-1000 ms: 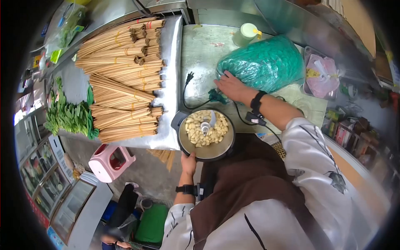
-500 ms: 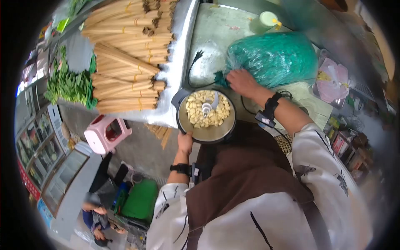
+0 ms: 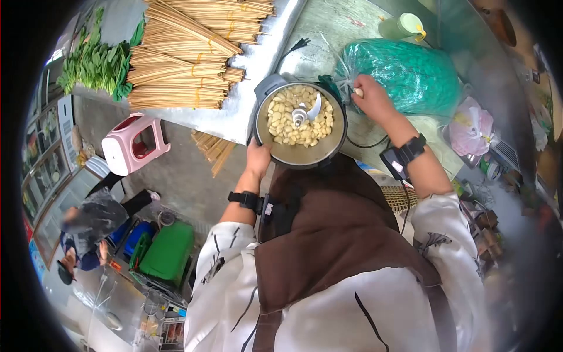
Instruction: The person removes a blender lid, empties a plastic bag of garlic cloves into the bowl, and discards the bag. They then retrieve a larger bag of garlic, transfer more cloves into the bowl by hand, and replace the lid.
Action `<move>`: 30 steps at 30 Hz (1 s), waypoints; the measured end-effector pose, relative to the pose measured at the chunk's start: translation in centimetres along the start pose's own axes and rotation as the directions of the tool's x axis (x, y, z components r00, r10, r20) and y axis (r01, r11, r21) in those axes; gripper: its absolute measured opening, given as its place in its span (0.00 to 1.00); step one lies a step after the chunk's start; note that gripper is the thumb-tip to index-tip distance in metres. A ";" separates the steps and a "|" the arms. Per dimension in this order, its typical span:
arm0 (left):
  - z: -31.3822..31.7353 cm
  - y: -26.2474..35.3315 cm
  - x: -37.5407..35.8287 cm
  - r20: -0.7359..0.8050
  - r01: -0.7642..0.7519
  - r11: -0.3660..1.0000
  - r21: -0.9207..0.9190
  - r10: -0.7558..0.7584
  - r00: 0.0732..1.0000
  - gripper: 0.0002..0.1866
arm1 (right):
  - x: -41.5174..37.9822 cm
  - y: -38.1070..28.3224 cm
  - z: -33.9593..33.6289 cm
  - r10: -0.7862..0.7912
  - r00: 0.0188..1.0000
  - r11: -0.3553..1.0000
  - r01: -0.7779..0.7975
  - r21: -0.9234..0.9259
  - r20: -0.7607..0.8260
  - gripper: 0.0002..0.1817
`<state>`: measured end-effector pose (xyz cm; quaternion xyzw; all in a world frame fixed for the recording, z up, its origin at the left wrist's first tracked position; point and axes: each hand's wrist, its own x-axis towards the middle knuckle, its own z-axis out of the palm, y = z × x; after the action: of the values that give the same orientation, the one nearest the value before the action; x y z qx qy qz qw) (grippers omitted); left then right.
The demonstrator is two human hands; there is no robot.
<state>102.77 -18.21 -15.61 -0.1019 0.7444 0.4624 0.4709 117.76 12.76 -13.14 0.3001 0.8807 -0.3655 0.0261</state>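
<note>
A round metal chopper bowl (image 3: pixel 302 157) with a dark rim sits at the table's front edge. Peeled garlic cloves (image 3: pixel 319 126) fill part of it, around a central blade (image 3: pixel 315 105). My left hand (image 3: pixel 258 158) is closed on the bowl's near left rim, fingers partly hidden beneath. Right of the bowl, my right hand (image 3: pixel 375 101) pinches a pale garlic clove (image 3: pixel 358 92). That hand is by the gathered end of a clear plastic bag with green contents (image 3: pixel 404 76). A black power plug (image 3: pixel 302 43) lies behind the bowl.
Bundled wooden sticks (image 3: pixel 182 82) and leafy greens (image 3: pixel 94 64) lie on the left. A lidded tub (image 3: pixel 404 26) stands at the back; a pink bag (image 3: pixel 472 129) is at right. A pink stool (image 3: pixel 135 144), a green bin (image 3: pixel 168 252) and another person (image 3: pixel 88 234) are below left.
My right hand has lifted from the table by the bag's tied end and now pinches a clove. My left hand stays on the bowl. The view has shifted; the other person has changed posture.
</note>
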 end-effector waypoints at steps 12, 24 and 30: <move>0.2 4.1 -1.2 0.182 0.171 0.985 -0.004 -0.168 0.969 0.17 | -2.8 -6.9 -1.0 -0.113 0.993 0.951 0.102 0.290 0.023 0.14; -3.5 2.0 -5.9 0.230 0.147 0.988 0.045 -0.153 0.961 0.23 | 2.1 2.3 4.2 -0.336 0.939 0.839 0.333 -0.431 0.072 0.25; -4.2 0.2 -7.2 0.168 0.145 0.987 0.070 -0.155 0.973 0.22 | 4.6 1.6 4.7 -0.177 0.969 0.781 0.243 -0.575 0.169 0.10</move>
<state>103.95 -23.39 -9.21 -0.1038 0.7036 0.4113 0.5701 114.06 12.91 -18.83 0.1570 0.9757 -0.0890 0.1240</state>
